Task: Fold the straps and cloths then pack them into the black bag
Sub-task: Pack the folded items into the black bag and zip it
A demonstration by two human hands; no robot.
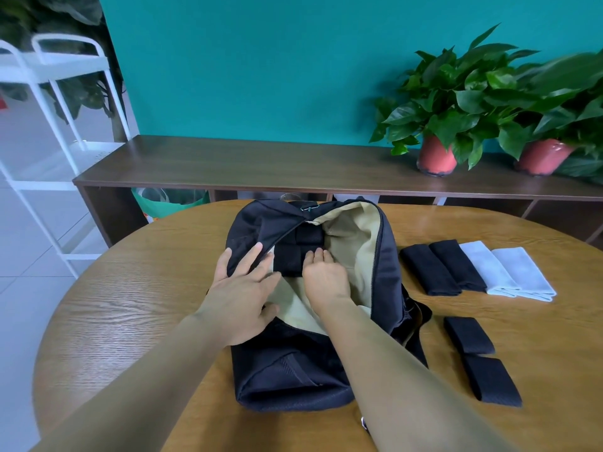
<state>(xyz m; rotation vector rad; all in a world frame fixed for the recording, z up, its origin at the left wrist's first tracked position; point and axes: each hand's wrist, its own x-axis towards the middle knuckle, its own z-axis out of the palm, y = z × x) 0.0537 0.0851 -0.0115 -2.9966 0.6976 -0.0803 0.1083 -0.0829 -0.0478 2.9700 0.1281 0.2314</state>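
The black bag (257, 223) lies unzipped on the round wooden table (130, 295), its beige lining showing. Inside sit folded black pieces (293, 252). My right hand (324, 275) is inside the opening, fingers straight and flat against the nearest black piece. My left hand (243, 288) rests flat on the bag's left flap, holding the opening apart. Right of the bag lie two folded black cloths (440, 267), two folded white cloths (509, 269), and nearer me two folded black straps (479, 357).
A long brown shelf unit (261, 168) runs behind the table, carrying two potted plants (453, 106) in red pots at the right. A white metal rack (55, 102) stands at the left. A green bag (169, 200) sits in the shelf below.
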